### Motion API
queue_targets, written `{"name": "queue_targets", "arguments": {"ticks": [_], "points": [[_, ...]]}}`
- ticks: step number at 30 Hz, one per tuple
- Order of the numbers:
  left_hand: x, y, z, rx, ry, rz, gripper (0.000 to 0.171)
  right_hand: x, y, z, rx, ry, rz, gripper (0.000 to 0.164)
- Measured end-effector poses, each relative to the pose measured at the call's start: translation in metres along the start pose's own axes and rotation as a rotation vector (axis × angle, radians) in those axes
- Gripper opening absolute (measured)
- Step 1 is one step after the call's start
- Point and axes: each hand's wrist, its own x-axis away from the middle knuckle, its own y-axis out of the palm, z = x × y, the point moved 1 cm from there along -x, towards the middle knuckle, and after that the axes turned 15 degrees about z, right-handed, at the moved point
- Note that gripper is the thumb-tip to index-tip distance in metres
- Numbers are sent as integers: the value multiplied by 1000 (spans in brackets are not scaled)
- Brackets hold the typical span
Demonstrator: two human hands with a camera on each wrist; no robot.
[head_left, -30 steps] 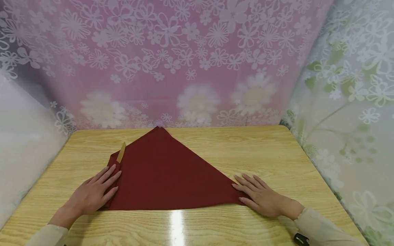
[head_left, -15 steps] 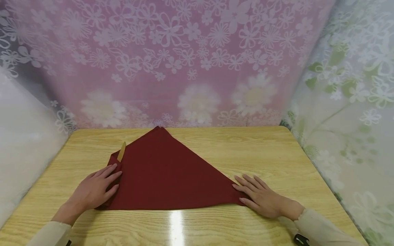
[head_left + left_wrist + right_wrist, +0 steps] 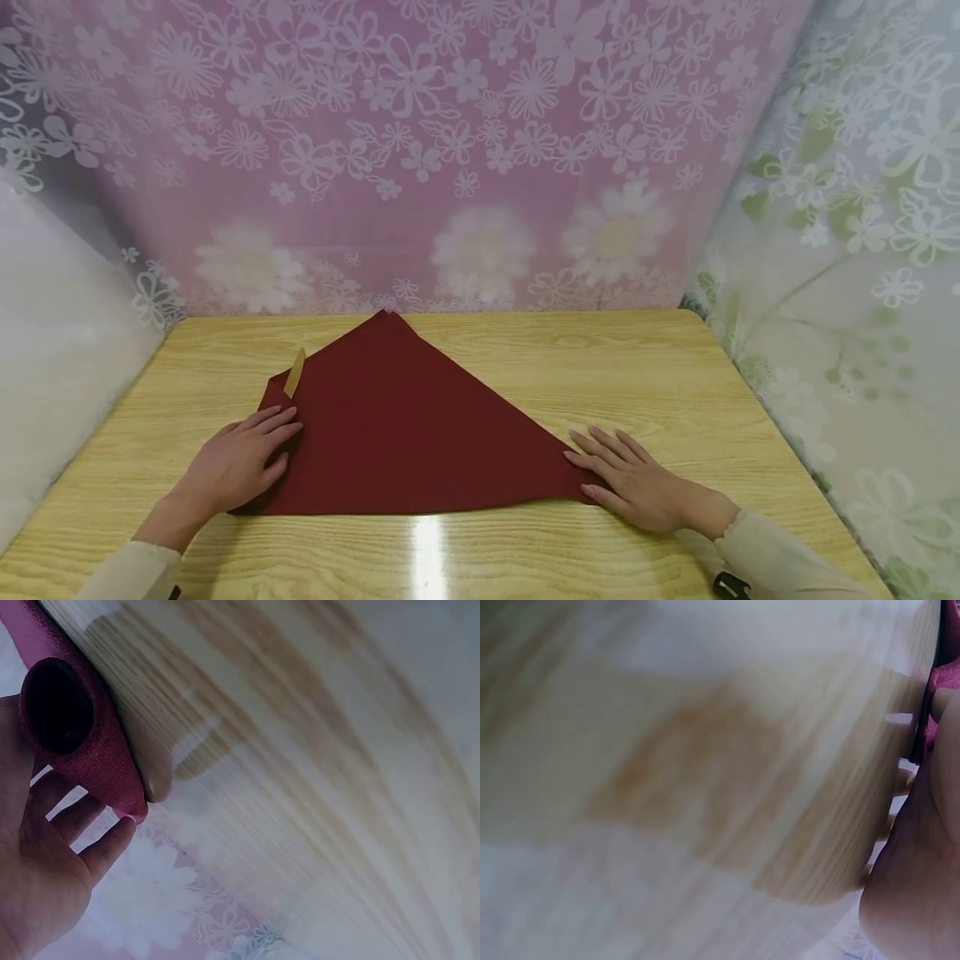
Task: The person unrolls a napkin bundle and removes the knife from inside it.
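Observation:
A dark red cloth napkin [image 3: 420, 425] lies folded into a wide triangle, its peak near the table's back edge. Its left side is rolled into a tube, whose hollow end shows in the left wrist view as a cloth roll [image 3: 97, 742]. A gold-coloured, blade-shaped tip [image 3: 296, 372], like a table knife's, sticks out at the roll's far end; the rest of it is hidden in the cloth. My left hand [image 3: 236, 462] curls over the roll, thumb nearest me. My right hand [image 3: 637, 483] rests with spread, straight fingers on the right corner.
The napkin lies on a wood-grain table [image 3: 585, 350]. Pink flowered sheeting [image 3: 480, 167] hangs behind it, and a pale flowered sheet [image 3: 862, 292] stands along the right side. A dark strap buckle [image 3: 729, 586] shows under the right sleeve.
My left hand has arched more, shifting slightly right, with its fingertips farther over the cloth. My right hand keeps its place on the corner.

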Motion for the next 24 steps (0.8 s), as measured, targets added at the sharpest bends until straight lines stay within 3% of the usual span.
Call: {"name": "queue_targets", "arguments": {"ticks": [24], "points": [[4, -1, -6, -26, -46, 15, 43, -1, -1, 1, 30, -10, -20, 51]]}}
